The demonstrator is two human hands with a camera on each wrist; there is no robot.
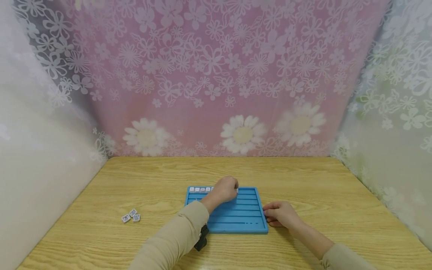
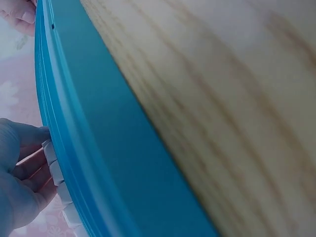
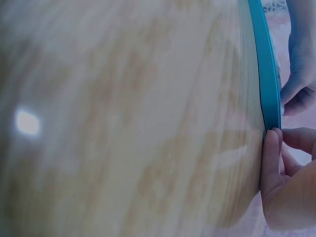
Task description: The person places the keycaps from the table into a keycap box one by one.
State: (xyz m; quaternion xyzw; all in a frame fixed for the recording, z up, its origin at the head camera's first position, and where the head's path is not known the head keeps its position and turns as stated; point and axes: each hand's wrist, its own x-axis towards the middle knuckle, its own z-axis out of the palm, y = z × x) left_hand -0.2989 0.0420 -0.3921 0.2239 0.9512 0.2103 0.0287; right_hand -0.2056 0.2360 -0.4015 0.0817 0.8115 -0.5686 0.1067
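Note:
A blue tray with several long ridged rows lies on the table. White tiles stand side by side along its far row. My left hand reaches over the tray to that row and pinches a white tile at its fingertips; much of the row is hidden behind the hand. In the left wrist view, the fingers of this hand lie along the row of tiles. At the tray's right side, my right hand holds the rim between thumb and fingers.
Three loose white tiles with dark markings lie close together on the wooden table, left of the tray. A black device sits at the left wrist. Flowered cloth hangs behind and at both sides.

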